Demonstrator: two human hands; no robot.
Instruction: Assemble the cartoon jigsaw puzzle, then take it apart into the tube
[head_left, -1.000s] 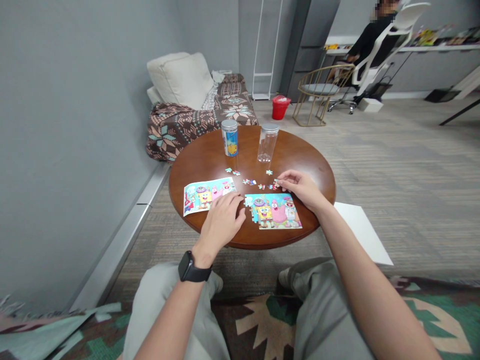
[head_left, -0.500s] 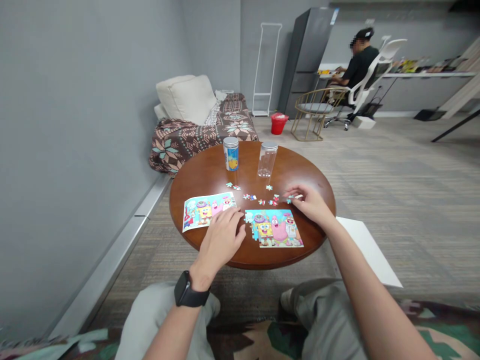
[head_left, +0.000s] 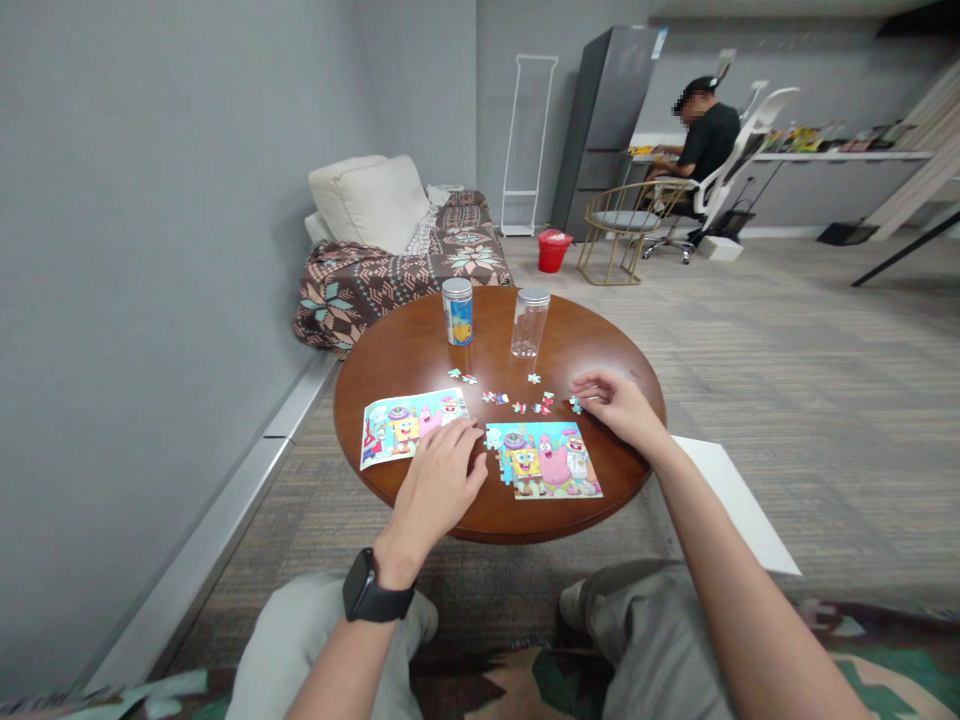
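A partly assembled cartoon jigsaw puzzle point(head_left: 553, 462) lies near the front of the round wooden table; its left edge is uneven. My left hand point(head_left: 442, 470) rests palm down, fingers stretched, between the puzzle and a printed picture sheet point(head_left: 394, 428), covering the sheet's lower right part. Beyond the puzzle's upper right corner, my right hand point(head_left: 616, 404) hovers low with fingers loosely curved and apart. A loose puzzle piece point(head_left: 575, 405) lies just left of its thumb, and nothing shows in its grasp. Several other pieces point(head_left: 495, 398) are scattered above the puzzle.
Toward the back of the table point(head_left: 390, 345) stand a labelled canister point(head_left: 458, 313) and a clear jar point(head_left: 530, 325), both with silver lids. A white board point(head_left: 731, 500) lies low at the right. Farther off are a red bin point(head_left: 553, 252), a gold chair point(head_left: 626, 222) and a seated person point(head_left: 709, 140).
The view has shifted slightly. My right hand's fingers have drawn off the loose piece, which now shows more fully beside the thumb. My left hand stays in place.
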